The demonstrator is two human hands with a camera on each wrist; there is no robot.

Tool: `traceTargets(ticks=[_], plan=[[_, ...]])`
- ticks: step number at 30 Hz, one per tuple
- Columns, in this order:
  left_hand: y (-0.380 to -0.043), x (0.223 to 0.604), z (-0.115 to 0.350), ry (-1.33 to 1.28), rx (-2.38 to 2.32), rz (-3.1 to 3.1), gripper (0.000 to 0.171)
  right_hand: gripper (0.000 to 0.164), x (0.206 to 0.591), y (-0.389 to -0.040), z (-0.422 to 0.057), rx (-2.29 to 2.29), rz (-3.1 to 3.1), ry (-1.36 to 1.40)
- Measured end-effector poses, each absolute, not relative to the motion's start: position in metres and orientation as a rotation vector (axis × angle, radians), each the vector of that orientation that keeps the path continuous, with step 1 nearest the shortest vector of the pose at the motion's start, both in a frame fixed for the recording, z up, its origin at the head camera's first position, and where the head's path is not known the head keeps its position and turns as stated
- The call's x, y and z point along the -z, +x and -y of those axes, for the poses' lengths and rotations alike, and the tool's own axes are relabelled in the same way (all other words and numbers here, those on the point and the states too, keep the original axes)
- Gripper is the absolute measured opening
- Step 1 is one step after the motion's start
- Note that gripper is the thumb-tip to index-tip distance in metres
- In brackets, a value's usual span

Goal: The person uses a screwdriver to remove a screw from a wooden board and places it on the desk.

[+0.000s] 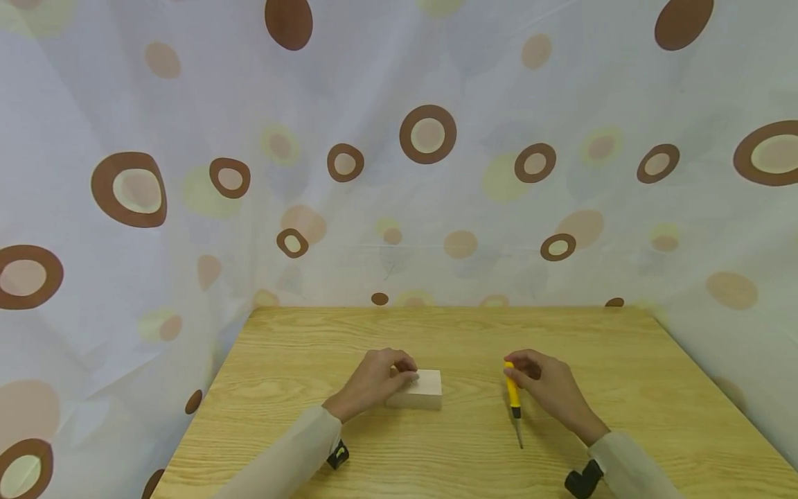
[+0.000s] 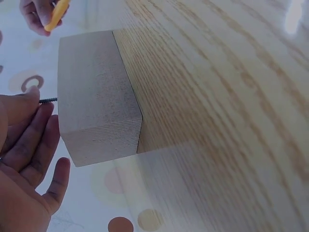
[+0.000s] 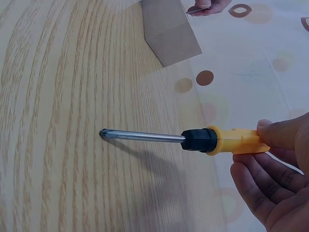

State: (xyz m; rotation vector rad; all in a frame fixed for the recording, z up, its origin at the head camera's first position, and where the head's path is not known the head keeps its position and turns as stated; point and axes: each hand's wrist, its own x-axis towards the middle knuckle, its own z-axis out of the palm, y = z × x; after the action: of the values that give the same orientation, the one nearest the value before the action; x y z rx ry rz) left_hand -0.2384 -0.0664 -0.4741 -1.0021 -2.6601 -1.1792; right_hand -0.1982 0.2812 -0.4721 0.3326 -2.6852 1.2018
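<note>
A pale wooden block [image 1: 427,399] lies on the table near its middle. Over its top, my left hand [image 1: 373,381] pinches a thin dark screw [image 2: 48,100] between thumb and forefinger; the screw stands on the block's upper face, its head hidden by the fingertips. To the right of the block, my right hand [image 1: 552,389] grips a screwdriver [image 3: 236,140] by the end of its yellow handle. The screwdriver's steel shaft [image 3: 149,137] points down, and its cross-shaped tip is close to the table; whether it touches I cannot tell.
The wood-grain table [image 1: 299,333] runs back to a white spotted curtain [image 1: 486,90], which also hangs along both sides. A black camera mount sits on each wrist, the right one [image 1: 583,479] low over the table.
</note>
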Motion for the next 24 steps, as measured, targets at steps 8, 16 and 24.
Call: traceTargets(ticks=[8, 16, 24], plan=[[-0.2391, 0.477, 0.0656, -1.011, 1.238, 2.647, 0.008, 0.032, 0.4755, -0.1979, -0.2847, -1.214, 2.691, 0.332], [-0.2399, 0.4763, 0.0665, -1.014, 1.169, 2.65, 0.013, 0.03, 0.476, -0.1965, -0.2857, -1.213, 2.692, 0.327], [-0.2393, 0.4745, 0.0666, -1.025, 1.176, 2.648, 0.011, 0.027, 0.4769, -0.1958, -0.2855, -1.199, 2.699, 0.337]])
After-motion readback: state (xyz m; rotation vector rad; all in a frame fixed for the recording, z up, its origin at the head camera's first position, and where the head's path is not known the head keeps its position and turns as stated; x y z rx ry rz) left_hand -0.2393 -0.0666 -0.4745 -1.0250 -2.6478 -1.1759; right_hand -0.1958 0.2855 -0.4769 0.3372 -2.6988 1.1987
